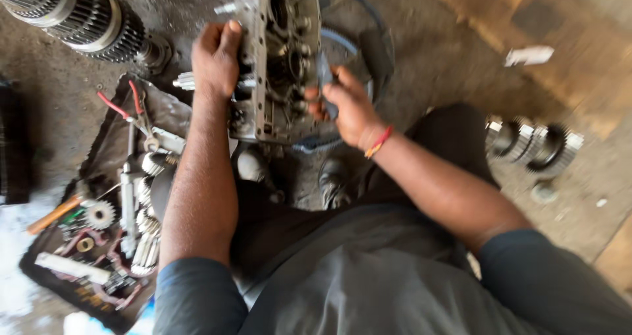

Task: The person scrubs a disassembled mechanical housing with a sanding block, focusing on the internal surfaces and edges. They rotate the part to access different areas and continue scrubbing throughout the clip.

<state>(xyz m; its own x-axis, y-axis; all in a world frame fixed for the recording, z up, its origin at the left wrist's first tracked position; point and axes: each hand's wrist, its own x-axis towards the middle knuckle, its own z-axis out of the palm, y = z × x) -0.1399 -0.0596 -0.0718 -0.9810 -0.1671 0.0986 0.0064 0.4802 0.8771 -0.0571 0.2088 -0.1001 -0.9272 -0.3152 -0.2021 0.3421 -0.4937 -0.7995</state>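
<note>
A grey metal gearbox housing (276, 118) stands on the dirty floor in front of me, its open side full of bores and gears. My left hand (216, 57) grips its left edge near the top. My right hand (347, 106), with a red thread on the wrist, is closed around a dark tool (324, 68) pressed against the housing's right side. The tool's tip is hidden by blur. My knees and dark trousers fill the lower middle.
A large geared shaft (82, 16) lies at top left. A dark tray (46, 269) at left holds pliers with red handles (122, 108), small gears, shafts and a wooden-handled tool. Another gear cluster (536, 147) lies at right. Wooden boards (559, 32) sit top right.
</note>
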